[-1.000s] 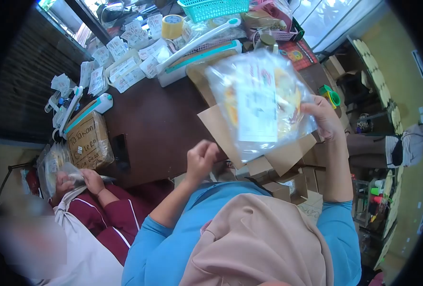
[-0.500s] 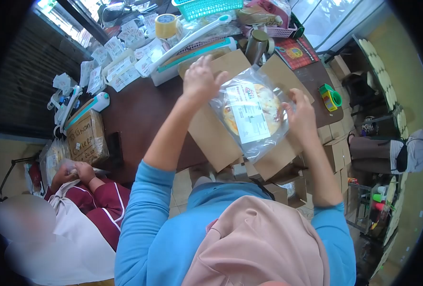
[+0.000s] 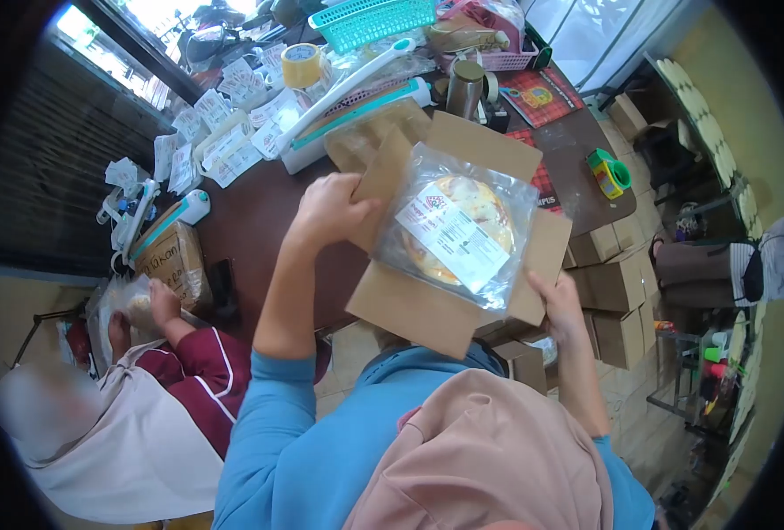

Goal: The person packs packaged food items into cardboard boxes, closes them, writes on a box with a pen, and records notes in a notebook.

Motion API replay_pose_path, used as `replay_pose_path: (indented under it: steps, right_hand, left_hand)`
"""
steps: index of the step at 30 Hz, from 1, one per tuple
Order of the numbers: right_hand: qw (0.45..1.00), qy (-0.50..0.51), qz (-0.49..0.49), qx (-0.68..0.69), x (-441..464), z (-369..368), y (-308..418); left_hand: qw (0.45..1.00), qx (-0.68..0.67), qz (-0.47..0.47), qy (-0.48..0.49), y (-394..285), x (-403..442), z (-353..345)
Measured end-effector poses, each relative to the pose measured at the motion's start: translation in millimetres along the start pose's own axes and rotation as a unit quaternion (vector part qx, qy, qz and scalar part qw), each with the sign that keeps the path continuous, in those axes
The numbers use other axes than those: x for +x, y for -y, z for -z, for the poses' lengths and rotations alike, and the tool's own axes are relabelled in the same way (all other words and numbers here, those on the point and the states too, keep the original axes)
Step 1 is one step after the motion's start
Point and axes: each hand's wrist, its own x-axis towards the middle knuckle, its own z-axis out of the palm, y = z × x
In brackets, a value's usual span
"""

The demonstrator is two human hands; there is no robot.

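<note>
An open cardboard box with its flaps spread is held at the table's front edge. In its opening lies a pizza in a clear plastic bag, with a white printed label across it. My left hand grips the box's left flap, fingers closed on the cardboard. At the lower right corner, my right hand holds another flap, thumb on top. The inside of the box is hidden beneath the bagged pizza.
Heat sealers, a tape roll, labels, a teal basket and a metal tumbler stand on the table. A co-worker handles a bag at left. Boxes are stacked at right.
The bagged pizza has come down onto the box. My left hand moved from above the bag to the left flap, my right hand to the lower right flap. The box has turned.
</note>
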Motion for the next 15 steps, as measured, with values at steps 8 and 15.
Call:
replay_pose_path:
  steps: [8,15]
  right_hand:
    - [0.944,0.219,0.063,-0.239,33.1,-73.2,81.1]
    - [0.865,0.217,0.080,-0.445,61.6,-144.2,52.5]
  left_hand:
    - [0.944,-0.208,0.155,-0.203,2.6,-149.8,16.6]
    - [0.932,0.021,0.324,-0.160,51.7,-177.5,14.7]
